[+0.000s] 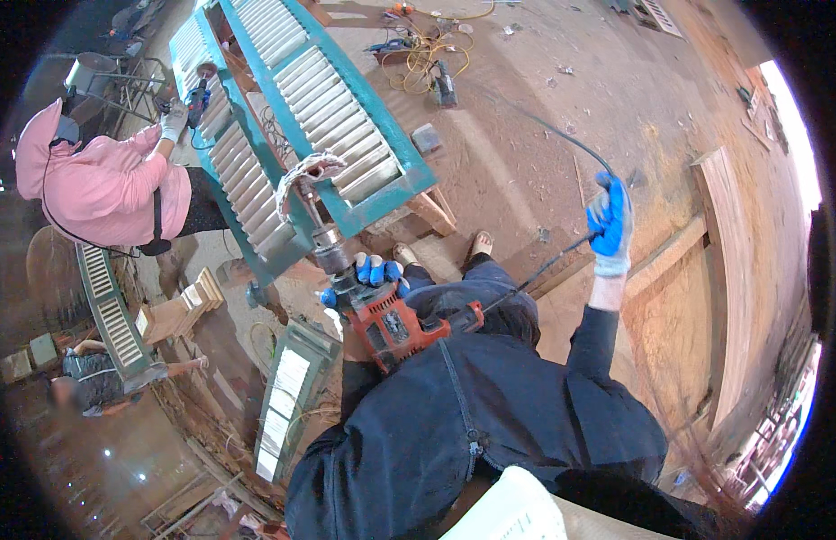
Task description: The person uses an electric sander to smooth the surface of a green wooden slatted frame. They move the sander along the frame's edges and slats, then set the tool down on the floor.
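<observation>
My left hand (375, 273), in a blue-and-white glove, is wrapped round the front of a red-and-black power drill (391, 326) held against my body. From the drill's chuck (328, 245) a shaft reaches to a ragged, pale round wheel (308, 173), over the near end of a green louvered shutter (346, 117) with pale slats. Whether the wheel touches the shutter I cannot tell. Out to the right, my right hand (609, 220), gloved alike, is closed on the drill's black cord (548, 266). The cord loops above that hand and trails off across the ground.
At left, a person in a pink hood (112, 184) holds a blue power tool (198, 101) over a second shutter (242, 171). Another person (94, 378) is near a smaller shutter (107, 301). Yellow cords (422, 58) lie ahead; wooden boards (728, 270) are at right.
</observation>
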The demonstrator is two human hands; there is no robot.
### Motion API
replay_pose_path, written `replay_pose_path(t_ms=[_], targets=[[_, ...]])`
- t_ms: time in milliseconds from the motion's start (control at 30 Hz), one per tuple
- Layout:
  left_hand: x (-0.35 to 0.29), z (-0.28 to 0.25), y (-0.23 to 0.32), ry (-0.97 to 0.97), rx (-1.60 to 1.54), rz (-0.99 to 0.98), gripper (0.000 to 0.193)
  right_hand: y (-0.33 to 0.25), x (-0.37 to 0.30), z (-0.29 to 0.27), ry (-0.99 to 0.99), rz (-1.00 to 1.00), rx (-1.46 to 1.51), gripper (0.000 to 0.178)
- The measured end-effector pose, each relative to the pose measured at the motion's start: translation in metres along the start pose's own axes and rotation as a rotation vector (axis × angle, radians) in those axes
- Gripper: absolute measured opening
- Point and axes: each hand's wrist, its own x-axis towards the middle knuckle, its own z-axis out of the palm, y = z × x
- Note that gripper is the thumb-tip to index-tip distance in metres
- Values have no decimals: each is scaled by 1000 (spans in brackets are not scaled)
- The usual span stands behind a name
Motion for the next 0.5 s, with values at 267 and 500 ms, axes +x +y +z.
replay_pose_path(t_ms=[267,500], targets=[[26,-6,-31,-223,-146,-10,49,-111,-100,-27,-428,-504,804,37],[34,-15,-33,20,-203,-71,44,-57,-70,-135,143,-151,219,28]])
